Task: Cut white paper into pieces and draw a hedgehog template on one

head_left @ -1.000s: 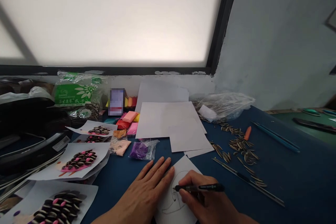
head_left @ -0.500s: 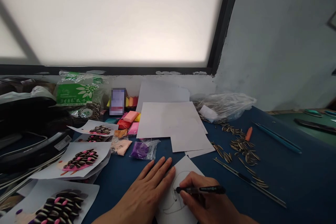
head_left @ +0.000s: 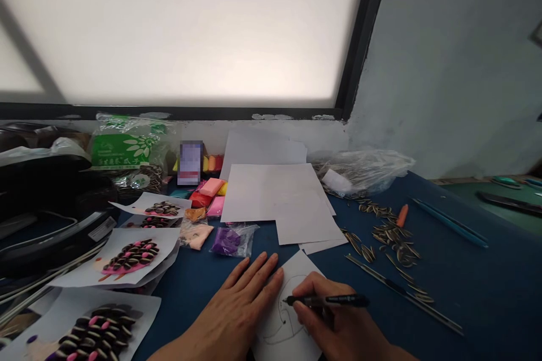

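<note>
A black pen (head_left: 326, 300) is pinched in my right hand (head_left: 339, 321), its tip on or just above a white sheet of paper (head_left: 298, 263). Thin curved outlines and a small dark dot are drawn on that sheet. My left hand (head_left: 237, 310) lies flat with fingers stretched, partly over the sheet's left edge and partly on the blue tabletop (head_left: 190, 287). The lower part of the drawing is partly covered by my right hand. Left of my hands lie paper sheets with hedgehog pictures (head_left: 131, 259) made of sunflower seeds and pink clay.
Stacked white paper (head_left: 271, 197) lies ahead, beside bagged purple clay (head_left: 227, 241) and other coloured clay packs (head_left: 212, 186). Loose sunflower seeds (head_left: 398, 242), a slim metal-ended tool (head_left: 402, 291), an orange stick (head_left: 402, 215) and blue tweezers (head_left: 449, 221) are on the right. A seed bag (head_left: 127, 149) stands back left.
The pen in my right hand has shifted slightly right and up on the sheet, and a bit more line shows near its tip. My left hand stays in place.
</note>
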Motion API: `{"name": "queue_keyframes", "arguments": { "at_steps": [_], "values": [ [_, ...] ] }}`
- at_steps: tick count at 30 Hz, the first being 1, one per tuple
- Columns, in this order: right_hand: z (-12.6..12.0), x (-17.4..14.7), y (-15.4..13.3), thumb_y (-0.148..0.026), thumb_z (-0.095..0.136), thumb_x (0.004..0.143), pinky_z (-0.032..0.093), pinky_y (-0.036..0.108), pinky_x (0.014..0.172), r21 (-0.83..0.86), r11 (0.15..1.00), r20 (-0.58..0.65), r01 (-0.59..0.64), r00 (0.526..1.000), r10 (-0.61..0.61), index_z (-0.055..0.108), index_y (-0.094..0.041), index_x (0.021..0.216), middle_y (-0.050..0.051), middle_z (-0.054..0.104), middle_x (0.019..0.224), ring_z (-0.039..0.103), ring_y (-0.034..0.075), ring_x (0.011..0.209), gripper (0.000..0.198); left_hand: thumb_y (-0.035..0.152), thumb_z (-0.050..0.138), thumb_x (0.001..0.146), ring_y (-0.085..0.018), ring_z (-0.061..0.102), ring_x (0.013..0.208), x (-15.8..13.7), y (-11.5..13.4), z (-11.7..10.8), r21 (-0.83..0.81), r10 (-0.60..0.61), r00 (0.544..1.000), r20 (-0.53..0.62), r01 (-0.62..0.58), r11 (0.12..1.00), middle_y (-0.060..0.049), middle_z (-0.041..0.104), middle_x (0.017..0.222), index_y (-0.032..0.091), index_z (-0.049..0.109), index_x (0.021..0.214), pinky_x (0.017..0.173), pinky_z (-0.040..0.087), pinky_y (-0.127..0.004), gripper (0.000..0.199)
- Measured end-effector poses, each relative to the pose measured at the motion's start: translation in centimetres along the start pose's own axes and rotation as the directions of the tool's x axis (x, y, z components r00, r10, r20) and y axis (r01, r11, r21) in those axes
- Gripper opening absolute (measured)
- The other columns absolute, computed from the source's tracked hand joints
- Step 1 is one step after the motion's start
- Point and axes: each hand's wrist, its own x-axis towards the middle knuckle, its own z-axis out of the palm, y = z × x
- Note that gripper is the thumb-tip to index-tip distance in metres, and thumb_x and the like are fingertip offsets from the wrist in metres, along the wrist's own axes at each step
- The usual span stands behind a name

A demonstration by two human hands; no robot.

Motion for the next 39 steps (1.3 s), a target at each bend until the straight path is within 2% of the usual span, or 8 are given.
{"name": "queue_keyframes", "arguments": {
  "at_steps": [6,13,19,28,35,39],
  "values": [
    [0.07,0.16,0.32,-0.026,0.046,0.095,0.039,0.025,0.053,-0.005,1.0,0.001,0.002,1.0,-0.002,0.055,-0.019,0.087,-0.001,0.055,0.07,0.049,0.014,0.056,0.014,0.076,0.052,0.088,-0.039,0.018,0.145,0.1,-0.04,0.08,0.021,-0.014,1.0,0.009,0.014,1.0,-0.009,0.014,0.16,0.021,0.024,0.156,0.118,0.02,-0.052,0.092],
    [0.25,-0.03,0.67,-0.024,0.048,0.094,0.04,0.026,0.054,-0.032,0.999,0.003,0.008,1.0,-0.008,0.057,-0.019,0.088,0.0,0.057,0.07,0.05,0.014,0.057,0.012,0.077,0.05,0.088,-0.038,0.02,0.145,0.1,0.24,-0.01,0.03,-0.016,1.0,0.005,0.016,0.999,-0.01,0.016,0.159,0.022,0.025,0.156,0.117,0.021,-0.052,0.091],
    [0.14,0.06,0.54,-0.024,0.045,0.094,0.039,0.025,0.052,-0.051,0.998,-0.017,0.023,1.0,-0.024,0.055,-0.019,0.085,-0.001,0.054,0.067,0.048,0.014,0.055,0.014,0.077,0.047,0.089,-0.036,0.019,0.145,0.24,0.26,-0.18,0.056,-0.007,1.0,0.01,0.007,0.998,-0.014,0.016,0.157,0.014,0.03,0.154,0.117,0.02,-0.051,0.092],
    [-0.05,0.04,-0.08,-0.024,0.046,0.092,0.038,0.024,0.049,-0.037,0.999,-0.006,-0.011,1.0,0.01,0.054,-0.019,0.083,-0.002,0.053,0.065,0.048,0.013,0.052,0.014,0.078,0.048,0.087,-0.037,0.019,0.145,0.33,0.13,-0.17,0.009,-0.021,1.0,0.018,0.021,1.0,-0.01,0.016,0.158,0.022,0.024,0.155,0.116,0.022,-0.053,0.091],
    [-0.08,0.01,0.24,-0.025,0.045,0.093,0.038,0.025,0.05,-0.053,0.998,0.013,-0.018,1.0,0.019,0.054,-0.019,0.084,-0.001,0.055,0.064,0.051,0.014,0.052,0.015,0.072,0.055,0.089,-0.036,0.018,0.146,-0.13,-0.29,0.43,0.005,0.02,0.999,-0.036,-0.02,1.0,-0.007,0.014,0.16,0.03,0.013,0.157,0.117,0.02,-0.053,0.09],
    [-0.09,0.06,0.19,-0.026,0.045,0.093,0.04,0.025,0.051,-0.059,0.998,0.011,-0.014,1.0,0.014,0.054,-0.02,0.085,-0.001,0.056,0.065,0.052,0.014,0.052,0.014,0.069,0.055,0.091,-0.036,0.018,0.146,-0.05,-0.27,0.53,0.021,0.025,0.999,-0.037,-0.024,0.999,-0.008,0.013,0.16,0.026,0.016,0.157,0.117,0.019,-0.052,0.089]
  ]
}}
